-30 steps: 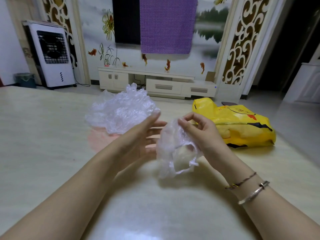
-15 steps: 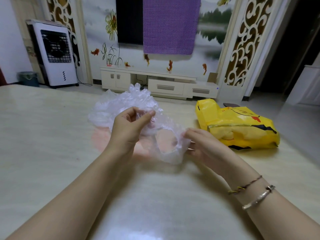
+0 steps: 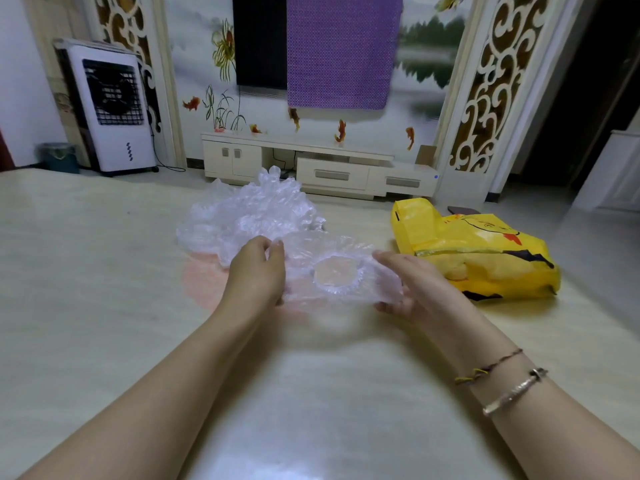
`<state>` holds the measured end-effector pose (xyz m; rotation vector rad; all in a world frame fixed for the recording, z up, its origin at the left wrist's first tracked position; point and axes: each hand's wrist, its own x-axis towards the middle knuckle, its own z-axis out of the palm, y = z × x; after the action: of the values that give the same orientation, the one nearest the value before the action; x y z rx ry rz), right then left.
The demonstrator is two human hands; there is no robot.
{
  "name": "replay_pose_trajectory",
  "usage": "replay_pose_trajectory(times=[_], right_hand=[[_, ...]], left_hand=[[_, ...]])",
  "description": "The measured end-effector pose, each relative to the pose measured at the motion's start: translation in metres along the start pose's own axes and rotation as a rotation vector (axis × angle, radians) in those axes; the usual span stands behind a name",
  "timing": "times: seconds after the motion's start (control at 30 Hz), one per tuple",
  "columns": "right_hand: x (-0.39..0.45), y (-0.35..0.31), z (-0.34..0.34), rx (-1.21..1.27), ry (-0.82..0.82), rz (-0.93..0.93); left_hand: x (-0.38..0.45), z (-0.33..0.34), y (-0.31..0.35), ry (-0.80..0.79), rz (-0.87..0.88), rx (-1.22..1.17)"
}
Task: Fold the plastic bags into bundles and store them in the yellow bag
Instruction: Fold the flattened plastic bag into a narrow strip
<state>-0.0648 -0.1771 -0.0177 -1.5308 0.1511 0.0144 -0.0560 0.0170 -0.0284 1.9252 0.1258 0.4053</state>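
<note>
A clear plastic bag (image 3: 337, 275) with a round elastic opening is stretched flat between my two hands, just above the pale table (image 3: 104, 306). My left hand (image 3: 256, 275) pinches its left edge between thumb and fingers. My right hand (image 3: 412, 285) holds the right edge, fingers partly under the plastic. Behind them lies a crumpled pile of clear plastic bags (image 3: 249, 216). The yellow bag (image 3: 474, 258) with a cartoon print lies on its side to the right, close to my right hand.
The table spreads wide to the left and toward me. Beyond its far edge stand a white TV cabinet (image 3: 311, 164), a white air cooler (image 3: 110, 109) at the left and a small bin (image 3: 59, 157).
The bag was crumpled in my right hand a second ago. My left hand took its other edge, and both hands pulled apart, spreading the bag open and flat.
</note>
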Motion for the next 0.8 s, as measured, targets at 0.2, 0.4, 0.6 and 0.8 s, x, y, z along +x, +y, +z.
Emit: replay_pose_trajectory(times=[0.2,0.4,0.6,0.8], right_hand=[[0.001,0.003,0.004,0.072,-0.045,-0.021],[0.013,0.010,-0.005,-0.290,0.179,-0.173],[0.016,0.017,-0.013,-0.948,0.224,-0.306],[-0.003,0.014,-0.006,-1.380,0.233,-0.510]], left_hand=[[-0.007,-0.005,0.012,-0.154,-0.211,-0.240],[-0.005,-0.006,0.006,-0.228,-0.175,-0.136],[-0.007,-0.010,-0.002,-0.246,-0.021,0.235],[-0.006,-0.011,-0.006,-0.055,0.276,0.683]])
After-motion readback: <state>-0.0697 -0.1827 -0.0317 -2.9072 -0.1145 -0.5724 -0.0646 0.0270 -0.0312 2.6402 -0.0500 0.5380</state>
